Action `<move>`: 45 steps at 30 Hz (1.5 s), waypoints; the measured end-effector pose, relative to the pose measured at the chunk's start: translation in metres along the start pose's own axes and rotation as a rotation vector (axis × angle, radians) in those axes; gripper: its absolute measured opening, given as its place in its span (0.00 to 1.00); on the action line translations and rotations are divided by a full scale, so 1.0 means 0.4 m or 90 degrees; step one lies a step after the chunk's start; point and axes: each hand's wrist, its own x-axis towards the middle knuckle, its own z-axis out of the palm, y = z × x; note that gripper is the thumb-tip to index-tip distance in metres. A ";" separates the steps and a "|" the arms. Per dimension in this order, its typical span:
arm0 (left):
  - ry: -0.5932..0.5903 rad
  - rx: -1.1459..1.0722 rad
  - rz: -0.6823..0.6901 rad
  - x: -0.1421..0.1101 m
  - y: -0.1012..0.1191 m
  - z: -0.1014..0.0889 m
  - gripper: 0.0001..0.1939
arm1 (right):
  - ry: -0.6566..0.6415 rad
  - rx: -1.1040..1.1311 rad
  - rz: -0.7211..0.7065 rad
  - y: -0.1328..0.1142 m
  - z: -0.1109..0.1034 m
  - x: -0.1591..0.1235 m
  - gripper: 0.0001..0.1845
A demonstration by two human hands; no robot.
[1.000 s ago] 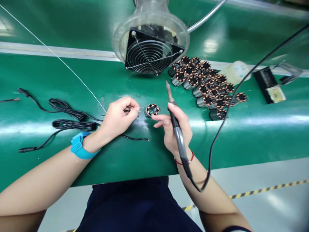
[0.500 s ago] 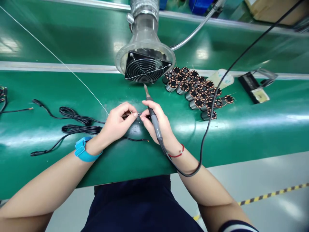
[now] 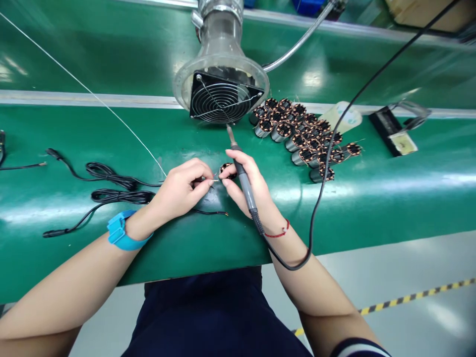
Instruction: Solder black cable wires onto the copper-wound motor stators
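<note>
My left hand [image 3: 188, 184] pinches thin wire ends, closed, with its fingertips close to the right hand's. A soldering iron [image 3: 245, 183] rests across my right hand [image 3: 251, 191], its tip pointing away toward the fan. The thumb and index side of that hand also touch a small copper-wound motor stator [image 3: 225, 170], partly covered by the fingers. From the left fingers a pale strand of solder wire [image 3: 111, 113] runs up to the upper left. Two coiled black cables [image 3: 121, 197] lie by the left wrist; one cable's stripped end emerges below the hand.
A fume extractor with a fan grille [image 3: 222, 101] hangs over the bench ahead. Several copper-wound stators [image 3: 297, 131] stand to the right, near a roll of clear tape [image 3: 344, 118] and a soldering iron stand [image 3: 392, 131]. The iron's black cord [image 3: 322, 193] loops over the right forearm.
My right hand has shifted slightly right with the soldering iron, and its fingertips have parted a little from the left's. The stator between the hands now shows more.
</note>
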 end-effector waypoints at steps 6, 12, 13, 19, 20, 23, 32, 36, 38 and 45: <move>0.016 0.019 -0.040 0.003 0.008 0.008 0.05 | -0.036 -0.045 0.009 0.023 -0.012 0.003 0.29; 0.060 0.020 -0.079 0.005 0.009 0.005 0.04 | 0.033 -0.099 0.037 0.012 0.035 0.031 0.25; 0.066 0.017 -0.086 0.005 0.008 0.005 0.04 | 0.038 -0.111 0.035 0.010 0.039 0.035 0.25; 0.075 -0.008 -0.117 0.006 0.008 0.008 0.04 | 0.062 -0.116 0.000 -0.010 0.010 0.007 0.27; 0.073 -0.010 -0.119 0.006 0.009 0.009 0.04 | 0.080 -0.107 0.001 -0.017 -0.001 -0.006 0.26; 0.077 -0.007 -0.128 0.008 0.014 0.010 0.04 | 0.125 -0.092 0.007 -0.040 -0.026 -0.052 0.23; 0.100 0.022 -0.125 0.015 0.017 0.014 0.05 | 0.281 -0.037 -0.048 -0.035 -0.017 -0.138 0.14; 0.111 0.029 -0.127 0.016 0.019 0.013 0.05 | 0.247 -0.037 -0.038 -0.042 -0.016 -0.139 0.12; 0.111 0.030 -0.129 0.016 0.020 0.013 0.05 | 0.230 -0.048 -0.041 -0.046 -0.017 -0.137 0.11; 0.109 0.035 -0.138 0.013 0.020 0.014 0.05 | 0.202 -0.060 -0.035 -0.049 -0.016 -0.133 0.11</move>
